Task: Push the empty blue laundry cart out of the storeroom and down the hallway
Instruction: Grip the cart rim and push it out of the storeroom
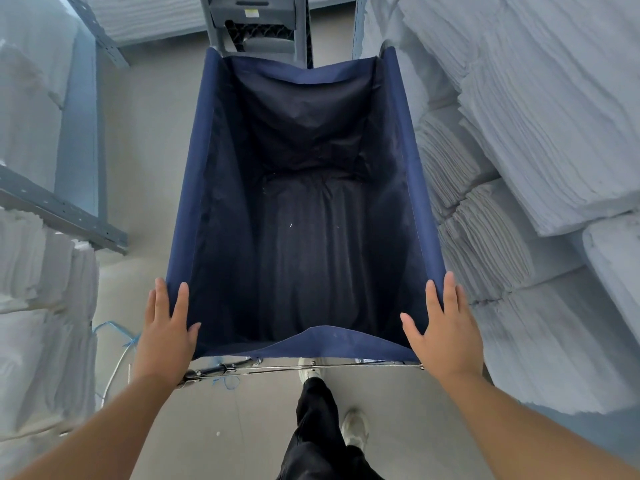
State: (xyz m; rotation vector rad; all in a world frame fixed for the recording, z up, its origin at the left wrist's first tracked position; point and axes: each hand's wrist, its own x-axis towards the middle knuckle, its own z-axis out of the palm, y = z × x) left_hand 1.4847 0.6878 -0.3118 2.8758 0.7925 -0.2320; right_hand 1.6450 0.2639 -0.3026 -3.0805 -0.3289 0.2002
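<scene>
Black trouser leg and pale shoe stood on grey floor behind cart. Left hand lay flat, fingers spread, on near left corner of blue laundry cart; right hand likewise on near right corner; hands well apart, not clenched. Metal frame bar ran beneath near rim. Cart interior empty. Stacked white linens pressed close along right edge; open floor strip on left beside shelf rail. Grey rack stood just past far rim.
</scene>
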